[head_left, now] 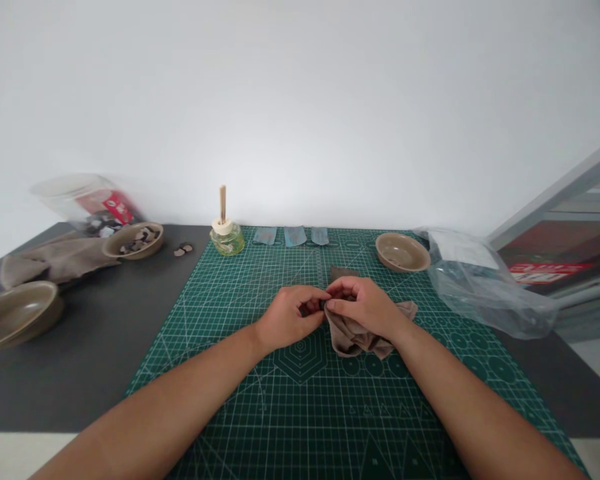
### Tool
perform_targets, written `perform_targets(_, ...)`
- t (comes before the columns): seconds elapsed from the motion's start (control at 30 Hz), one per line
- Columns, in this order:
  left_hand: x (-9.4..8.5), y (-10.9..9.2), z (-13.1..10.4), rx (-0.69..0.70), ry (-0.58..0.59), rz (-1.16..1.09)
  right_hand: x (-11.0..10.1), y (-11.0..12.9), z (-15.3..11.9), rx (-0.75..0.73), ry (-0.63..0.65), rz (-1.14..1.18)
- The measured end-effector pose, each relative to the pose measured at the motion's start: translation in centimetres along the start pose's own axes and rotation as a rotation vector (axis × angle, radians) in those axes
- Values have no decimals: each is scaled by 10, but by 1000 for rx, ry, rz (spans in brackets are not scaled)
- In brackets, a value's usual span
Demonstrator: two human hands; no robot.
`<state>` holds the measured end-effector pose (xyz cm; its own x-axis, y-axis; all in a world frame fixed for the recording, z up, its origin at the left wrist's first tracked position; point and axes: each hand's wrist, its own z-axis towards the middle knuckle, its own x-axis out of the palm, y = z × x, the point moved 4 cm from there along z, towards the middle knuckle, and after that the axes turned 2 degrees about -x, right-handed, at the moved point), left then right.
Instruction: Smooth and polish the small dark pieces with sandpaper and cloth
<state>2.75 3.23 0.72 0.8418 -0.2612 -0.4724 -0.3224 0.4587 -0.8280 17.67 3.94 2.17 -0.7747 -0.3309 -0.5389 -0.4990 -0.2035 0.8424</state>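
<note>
Over the middle of the green cutting mat (220, 300), my left hand (293, 317) pinches a small dark piece (323, 305), mostly hidden by the fingers. My right hand (363, 303) is closed on a brown cloth (347, 337) and presses it against that same piece. The cloth hangs in loose folds below the right hand and touches the mat. Just behind the right hand lies a flat dark brown patch (344, 272); whether it joins the cloth I cannot tell.
A reed diffuser (227, 239) and blue-grey squares (295, 235) line the mat's back. At right are a brown bowl (403, 252) and clear plastic bag (485, 287). Leftward are a bowl of small pieces (111, 247), loose pieces (183, 249), another cloth (65, 260) and large bowl (50, 303).
</note>
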Motion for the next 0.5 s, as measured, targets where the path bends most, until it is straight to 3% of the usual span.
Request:
perform_targets(0.3, 2, -5, -1, 61, 55, 113, 7, 2, 0, -9, 18, -102)
perform_targets(0.5, 2, 1, 1, -9, 33, 62, 5, 3, -1, -40, 70, -57)
